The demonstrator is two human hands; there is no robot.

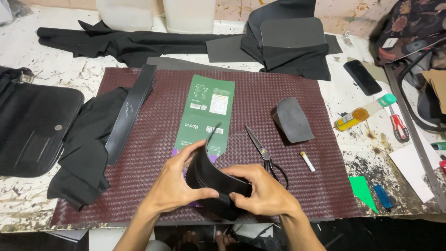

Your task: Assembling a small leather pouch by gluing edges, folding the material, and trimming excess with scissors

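Observation:
Both hands hold a curved black leather piece (211, 179) just above the near edge of a dark red woven mat (158, 121). My left hand (174, 183) wraps its left side, thumb along the upper edge. My right hand (262, 190) pinches its lower right part. Under and behind the piece lies a flat green packet (206, 114). Black scissors (265, 153) lie on the mat just right of my hands.
A grey leather scrap (293, 120), a small white lighter (307, 161), black strips (132, 109) and black cloth (86, 148) lie on the mat. A black bag (28, 125) sits left. A phone (362, 77), glue bottle (364, 112) and red screwdriver (398, 125) lie right.

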